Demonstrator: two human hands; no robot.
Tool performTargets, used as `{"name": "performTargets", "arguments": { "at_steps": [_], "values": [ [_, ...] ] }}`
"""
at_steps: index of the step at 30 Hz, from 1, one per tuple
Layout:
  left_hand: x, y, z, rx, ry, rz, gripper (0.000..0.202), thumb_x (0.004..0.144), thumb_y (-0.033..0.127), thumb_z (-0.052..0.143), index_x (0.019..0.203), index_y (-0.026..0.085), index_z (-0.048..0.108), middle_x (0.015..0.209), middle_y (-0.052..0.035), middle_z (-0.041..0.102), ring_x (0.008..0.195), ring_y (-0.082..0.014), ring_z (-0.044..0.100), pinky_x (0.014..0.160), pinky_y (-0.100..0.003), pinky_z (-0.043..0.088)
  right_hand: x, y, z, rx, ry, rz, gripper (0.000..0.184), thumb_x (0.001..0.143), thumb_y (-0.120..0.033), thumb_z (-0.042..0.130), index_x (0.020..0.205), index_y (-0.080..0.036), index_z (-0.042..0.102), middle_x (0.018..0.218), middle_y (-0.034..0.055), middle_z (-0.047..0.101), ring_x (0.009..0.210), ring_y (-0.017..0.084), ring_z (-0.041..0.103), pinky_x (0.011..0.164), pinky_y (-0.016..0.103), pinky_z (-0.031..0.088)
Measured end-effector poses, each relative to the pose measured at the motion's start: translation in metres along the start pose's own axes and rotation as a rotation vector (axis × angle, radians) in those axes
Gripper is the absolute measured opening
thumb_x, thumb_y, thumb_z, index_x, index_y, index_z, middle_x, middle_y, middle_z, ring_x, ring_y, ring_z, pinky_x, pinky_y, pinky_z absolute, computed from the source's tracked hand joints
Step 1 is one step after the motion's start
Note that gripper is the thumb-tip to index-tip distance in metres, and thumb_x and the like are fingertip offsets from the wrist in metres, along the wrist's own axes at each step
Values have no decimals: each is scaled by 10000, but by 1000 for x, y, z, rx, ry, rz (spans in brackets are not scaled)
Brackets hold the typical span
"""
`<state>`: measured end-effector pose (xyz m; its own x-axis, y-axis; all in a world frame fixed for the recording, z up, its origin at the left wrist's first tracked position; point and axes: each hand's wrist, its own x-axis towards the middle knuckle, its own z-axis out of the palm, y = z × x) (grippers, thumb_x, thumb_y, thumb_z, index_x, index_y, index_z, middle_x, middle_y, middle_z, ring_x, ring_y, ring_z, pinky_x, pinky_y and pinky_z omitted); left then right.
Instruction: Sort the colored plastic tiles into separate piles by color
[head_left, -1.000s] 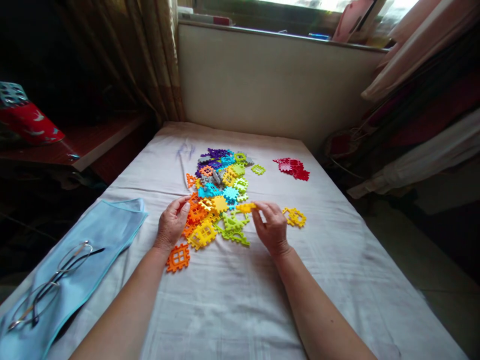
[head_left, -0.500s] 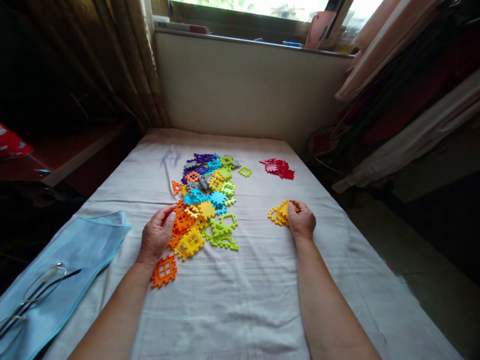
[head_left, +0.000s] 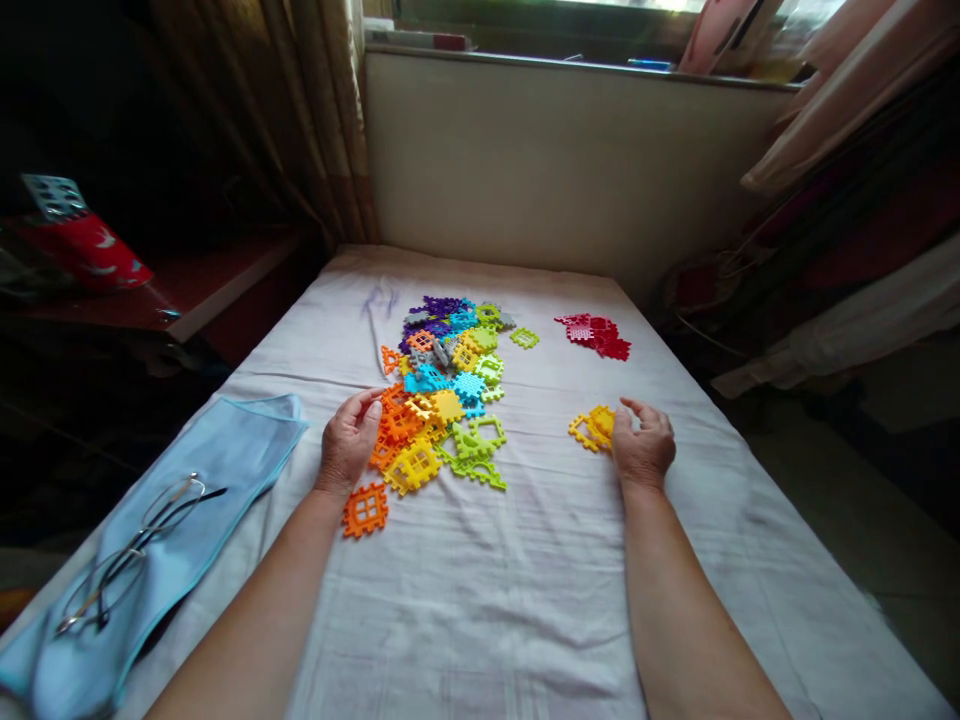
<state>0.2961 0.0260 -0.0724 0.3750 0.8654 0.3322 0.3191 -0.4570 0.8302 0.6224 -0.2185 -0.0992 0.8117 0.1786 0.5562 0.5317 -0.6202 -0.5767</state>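
Note:
My left hand (head_left: 349,440) rests at the left edge of a mixed pile of plastic interlocking tiles. Its thumb and loosely curled fingers are slightly apart, close beside the orange tiles (head_left: 396,415). My right hand (head_left: 643,443) is open beside a small group of yellow tiles (head_left: 595,428), thumb and fingers parted; part of the group is hidden behind the thumb. In the pile lie yellow window tiles (head_left: 413,466), lime green tiles (head_left: 477,450), blue tiles (head_left: 469,388) and purple tiles (head_left: 442,306). One orange window tile (head_left: 366,510) lies apart, nearer me.
Red tiles (head_left: 598,335) form a separate group at the far right of the white sheet (head_left: 480,600). A lone green tile (head_left: 524,338) lies right of the pile. Eyeglasses (head_left: 142,545) sit on a light blue cloth (head_left: 217,460) at left. A wall (head_left: 525,165) stands behind.
My right fingers have loosened from the yellow tiles, which now lie on the sheet. The left hand stays beside the orange tiles. The camera view has turned slightly left.

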Motion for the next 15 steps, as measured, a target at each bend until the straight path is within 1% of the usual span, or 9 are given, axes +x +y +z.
{"name": "performTargets", "arguments": {
  "at_steps": [2, 5, 10, 12, 15],
  "values": [
    [1, 0, -5, 18, 22, -4, 434, 861, 458, 474, 1099, 157, 677, 1082, -82, 726, 997, -215, 672, 924, -336, 515, -4, -12, -1, -15, 10, -130, 332, 801, -293, 454, 953, -158, 716, 1002, 141, 685, 988, 283, 597, 934, 445, 442],
    [0, -3, -9, 79, 56, 7, 433, 867, 451, 464, 1111, 162, 676, 1082, -85, 725, 988, -216, 670, 910, -338, 513, -17, -41, -1, 19, -45, -321, 270, 853, -275, 470, 958, -191, 705, 1027, 116, 686, 995, 270, 595, 936, 444, 434],
    [-8, -7, -9, 217, 92, -26, 375, 877, 394, 459, 1117, 197, 670, 1081, -74, 725, 976, -222, 673, 879, -348, 520, -50, -97, 1, 212, -236, -666, 212, 884, -209, 520, 981, -237, 706, 1045, 69, 703, 1011, 237, 598, 917, 413, 448],
    [-13, -10, -8, 271, 81, -16, 367, 861, 372, 483, 1136, 203, 658, 1129, -89, 710, 1036, -243, 660, 921, -372, 508, -63, -113, -1, 250, -323, -786, 223, 894, -193, 519, 1016, -238, 700, 1076, 65, 704, 1044, 233, 589, 916, 401, 446],
    [-24, -13, -7, 341, 20, 60, 399, 867, 373, 467, 1180, 190, 633, 1211, -120, 676, 1136, -269, 617, 1013, -417, 458, -79, -129, -4, 286, -451, -940, 236, 909, -195, 511, 1063, -228, 687, 1126, 64, 700, 1082, 235, 578, 930, 396, 441]
  ]
}}
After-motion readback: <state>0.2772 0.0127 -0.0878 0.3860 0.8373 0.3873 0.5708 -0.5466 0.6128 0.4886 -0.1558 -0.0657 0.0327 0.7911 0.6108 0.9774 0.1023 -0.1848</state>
